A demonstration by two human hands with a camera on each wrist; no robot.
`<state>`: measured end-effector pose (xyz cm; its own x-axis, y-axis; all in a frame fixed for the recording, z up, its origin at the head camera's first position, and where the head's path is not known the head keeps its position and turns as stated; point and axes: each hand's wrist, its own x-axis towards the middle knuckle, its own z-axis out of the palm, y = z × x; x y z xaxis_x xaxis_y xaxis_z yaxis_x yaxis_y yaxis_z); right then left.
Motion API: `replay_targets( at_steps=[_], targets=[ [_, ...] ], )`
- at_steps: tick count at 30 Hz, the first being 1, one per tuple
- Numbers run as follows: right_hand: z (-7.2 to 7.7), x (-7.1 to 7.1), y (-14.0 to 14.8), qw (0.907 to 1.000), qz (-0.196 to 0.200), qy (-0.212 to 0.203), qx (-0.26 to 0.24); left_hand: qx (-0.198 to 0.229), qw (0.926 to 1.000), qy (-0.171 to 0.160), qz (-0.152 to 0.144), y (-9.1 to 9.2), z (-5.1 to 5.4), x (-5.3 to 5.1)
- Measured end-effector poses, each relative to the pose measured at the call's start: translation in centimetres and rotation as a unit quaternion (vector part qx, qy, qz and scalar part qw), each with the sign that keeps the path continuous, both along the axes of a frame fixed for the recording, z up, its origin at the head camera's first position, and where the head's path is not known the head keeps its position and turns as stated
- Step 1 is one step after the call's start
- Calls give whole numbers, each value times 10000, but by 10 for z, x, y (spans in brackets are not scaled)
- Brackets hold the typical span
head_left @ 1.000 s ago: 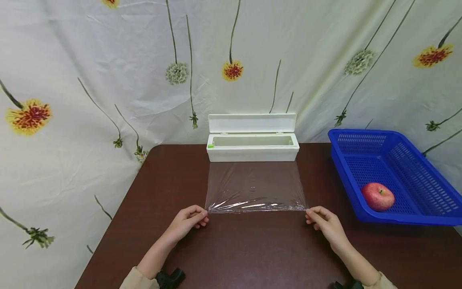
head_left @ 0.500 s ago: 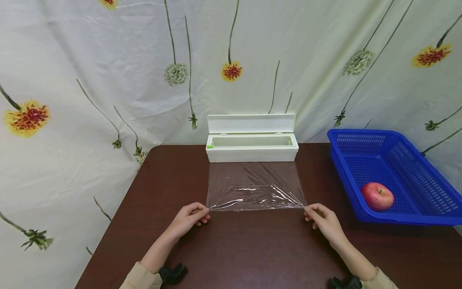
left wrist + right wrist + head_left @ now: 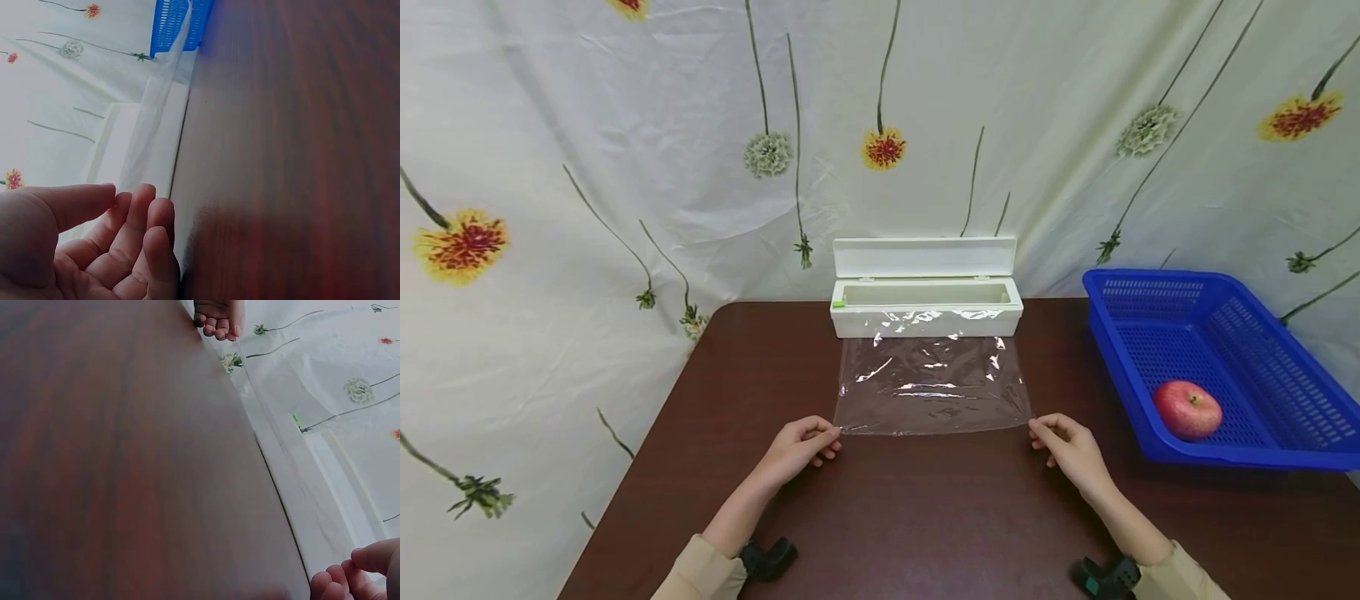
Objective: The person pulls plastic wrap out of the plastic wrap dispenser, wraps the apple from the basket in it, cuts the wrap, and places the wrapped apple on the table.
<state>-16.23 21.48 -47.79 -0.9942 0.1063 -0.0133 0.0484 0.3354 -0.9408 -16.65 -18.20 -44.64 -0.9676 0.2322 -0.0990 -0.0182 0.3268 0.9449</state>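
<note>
Evidently to keep it spread, the left hand [image 3: 797, 452] and right hand [image 3: 1072, 454] pinch the near corners of the plastic film [image 3: 934, 390], fingers against thumbs; held above the bench [image 3: 917, 508], it stretches back to the white box [image 3: 895, 282] at the far edge.

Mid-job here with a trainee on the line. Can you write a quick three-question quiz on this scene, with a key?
1. Multiple choice: where do the left hand and right hand pinch the clear film?
A) at its middle
B) at its near corners
C) along its far edge

2. True or false: the lid of the white box stands open.

3. Short answer: what colour is the basket that holds the apple?

Key: 1. B; 2. true; 3. blue.
</note>
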Motion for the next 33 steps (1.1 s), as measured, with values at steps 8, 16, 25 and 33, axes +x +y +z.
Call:
replay_targets(
  at_steps=[8, 16, 25, 33],
  targets=[
    [0, -9, -4, 9996, -24, 30, 289, -225, 9997, 63, 95, -1, -18, -12],
    [0, -17, -1, 9977, -43, 87, 673, -410, 9988, 180, 209, 3, -21, -21],
    [6, -19, 3, 9919, -88, -13, 1268, -470, 9984, 166, 282, 2, -24, -22],
    [11, -18, 6, 9875, 13, -61, 1573, -473, 9983, 171, 285, 3, -22, -21]
  ],
)
